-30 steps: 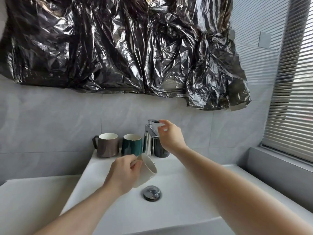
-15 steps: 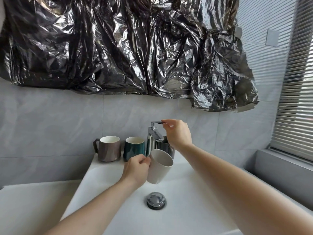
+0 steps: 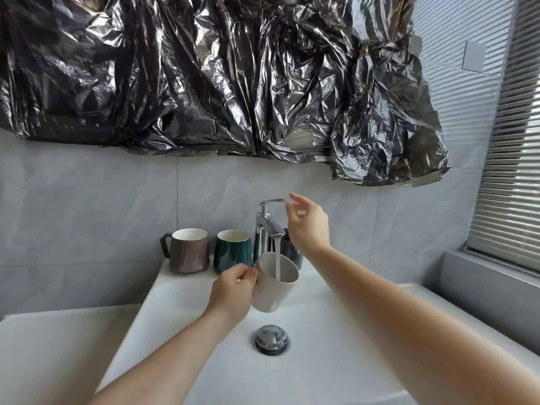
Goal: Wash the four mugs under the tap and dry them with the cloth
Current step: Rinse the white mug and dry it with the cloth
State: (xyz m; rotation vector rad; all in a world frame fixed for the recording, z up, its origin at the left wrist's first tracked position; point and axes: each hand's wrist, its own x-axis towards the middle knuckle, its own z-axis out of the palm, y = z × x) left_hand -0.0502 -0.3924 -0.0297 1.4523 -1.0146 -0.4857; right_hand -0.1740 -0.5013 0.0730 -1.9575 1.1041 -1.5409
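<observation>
Cream mug (image 3: pixel 276 283), gripped by the left hand (image 3: pixel 233 290), fills under the running tap (image 3: pixel 267 226) while the right hand (image 3: pixel 306 226) hovers loose-fingered beside its lever; brown mug (image 3: pixel 187 249), green mug (image 3: pixel 232 251) and dark mug (image 3: pixel 289 249) look unwashed, no cloth visible.

A cream mug (image 3: pixel 276 283) hangs tilted over the white sink (image 3: pixel 181 302), its mouth turned up toward the chrome tap (image 3: pixel 267 226), whose thin stream of water (image 3: pixel 277 263) falls straight into it. On the sink's back ledge stand a brown-grey mug (image 3: pixel 188 251) with a cream inside, its handle to the left, and just beside it a dark green mug (image 3: pixel 232 254), both upright. A fourth dark mug (image 3: pixel 289 249), perhaps black, stands mostly hidden behind the tap.
</observation>
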